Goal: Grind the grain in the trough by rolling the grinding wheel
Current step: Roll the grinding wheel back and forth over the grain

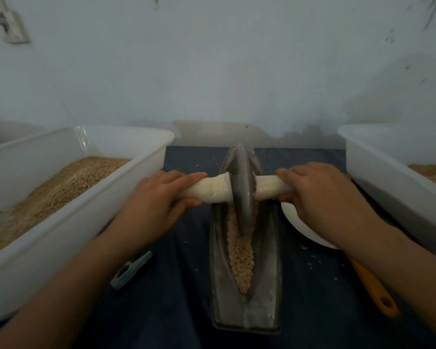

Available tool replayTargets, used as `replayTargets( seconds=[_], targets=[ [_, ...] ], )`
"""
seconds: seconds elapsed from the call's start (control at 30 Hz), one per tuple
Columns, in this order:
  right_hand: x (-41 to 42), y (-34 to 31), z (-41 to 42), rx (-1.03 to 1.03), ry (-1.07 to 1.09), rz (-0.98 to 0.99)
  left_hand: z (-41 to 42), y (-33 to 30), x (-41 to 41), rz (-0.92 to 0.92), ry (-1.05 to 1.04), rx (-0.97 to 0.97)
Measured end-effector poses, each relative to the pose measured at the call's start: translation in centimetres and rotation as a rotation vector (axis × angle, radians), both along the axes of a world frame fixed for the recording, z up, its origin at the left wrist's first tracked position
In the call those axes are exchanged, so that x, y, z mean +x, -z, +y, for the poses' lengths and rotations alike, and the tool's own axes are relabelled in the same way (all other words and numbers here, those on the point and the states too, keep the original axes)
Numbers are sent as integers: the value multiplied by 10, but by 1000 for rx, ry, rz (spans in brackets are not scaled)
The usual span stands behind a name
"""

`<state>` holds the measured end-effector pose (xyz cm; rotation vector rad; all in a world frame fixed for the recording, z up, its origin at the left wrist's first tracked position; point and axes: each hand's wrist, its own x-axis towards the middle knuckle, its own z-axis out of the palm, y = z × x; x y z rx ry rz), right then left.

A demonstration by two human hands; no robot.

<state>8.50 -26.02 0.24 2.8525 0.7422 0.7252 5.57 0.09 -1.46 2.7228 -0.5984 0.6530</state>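
On the left, a white tub (68, 197) sits on the desk (176, 285), full of brown grain. Near it lies a small grey clip (131, 269). The left hand (156, 200) curls its fingers around the left end of the white handle (207, 188). In the middle, the grey wheel (242, 190) stands up on its edge in the long metal trough (246, 308), in the far half of it. Pale grain (241, 258) lies in the groove, near the wheel. The right hand (317, 195) holds the right end of the handle in a tight grip. Under that arm is a white bowl (302, 227). An orange handle (375, 290) lies near it. On the far right sits another white tub (398, 177).
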Motion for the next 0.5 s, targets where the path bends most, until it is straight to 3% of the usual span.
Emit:
replayTargets(
  seconds=[0.13, 0.27, 0.37, 0.5],
  targets=[
    [2, 1, -2, -27, -21, 27, -1, -1, 2, -21, 4, -9],
    [-16, -16, -3, -184, -73, 120, 13, -19, -10, 316, 166, -157],
    [-33, -28, -5, -181, -85, 198, 21, -31, -19, 517, 288, -189],
    [-33, -30, -9, -107, -93, 217, 21, -31, -20, 513, 274, -180]
  ],
)
